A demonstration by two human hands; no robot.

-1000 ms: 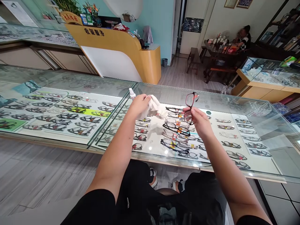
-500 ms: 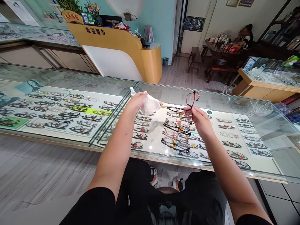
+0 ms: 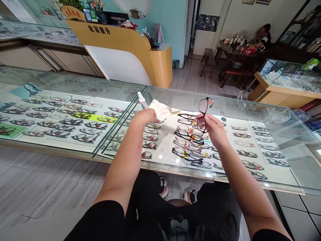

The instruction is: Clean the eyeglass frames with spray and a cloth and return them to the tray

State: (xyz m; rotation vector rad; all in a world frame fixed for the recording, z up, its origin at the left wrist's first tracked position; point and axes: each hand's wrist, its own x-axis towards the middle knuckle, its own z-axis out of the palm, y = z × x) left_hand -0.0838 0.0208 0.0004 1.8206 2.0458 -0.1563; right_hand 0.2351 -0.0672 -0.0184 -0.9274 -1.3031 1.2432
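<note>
My right hand [image 3: 213, 129] pinches a pair of dark red-rimmed eyeglasses [image 3: 203, 105] above the glass counter, held on end with one lens over the other. My left hand [image 3: 146, 117] is above the counter glass, in front of a crumpled cream cloth [image 3: 162, 109]. Its fingers point right and down, and the undersides of some are hidden. The cloth lies on the glass, apart from the fingertips. Just behind my left hand, a small white bottle [image 3: 142, 100] leans slightly. Several black-framed eyeglasses [image 3: 189, 136] lie between my two hands.
The glass display counter [image 3: 160, 164] runs across in front of me, with rows of eyeglasses [image 3: 248, 154] inside. Beyond it stand a yellow cash desk [image 3: 160, 67] and a dark bench [image 3: 208, 60]. A person [image 3: 262, 38] sits at a cluttered table at the back right.
My left hand has let go of the cloth, which now lies on the counter, and has come down slightly nearer me. The bottle shows more fully. My right hand keeps the eyeglasses in place.
</note>
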